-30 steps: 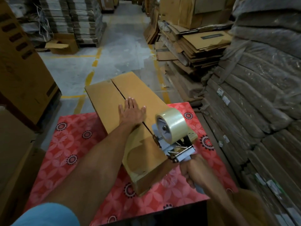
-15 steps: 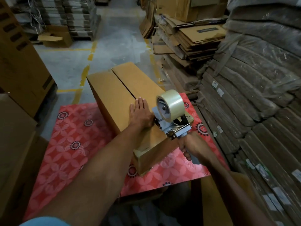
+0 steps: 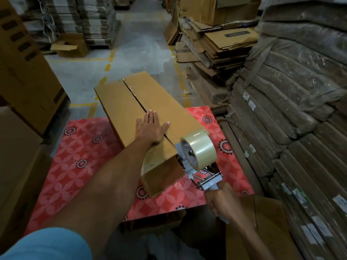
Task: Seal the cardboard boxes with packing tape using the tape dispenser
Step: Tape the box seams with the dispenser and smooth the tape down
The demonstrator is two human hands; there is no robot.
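We press our flat left hand [image 3: 150, 129] on the cardboard box [image 3: 120, 102], lying eleven-to-five o'clock on the red cloth [image 3: 80, 152], our right hand [image 3: 221, 199] gripping the tape dispenser [image 3: 199, 156] at its five-o'clock end; three-o'clock labels [image 3: 251, 105] are too small to read.

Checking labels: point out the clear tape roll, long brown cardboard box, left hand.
clear tape roll [image 3: 203, 147], head view, outer band
long brown cardboard box [image 3: 120, 104], head view, left flap
left hand [image 3: 150, 129], head view, its back

red patterned cloth [image 3: 80, 162], flattened cartons [image 3: 221, 44]

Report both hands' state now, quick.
Left hand: open, pressing flat on the cardboard box.
Right hand: closed around the tape dispenser handle.
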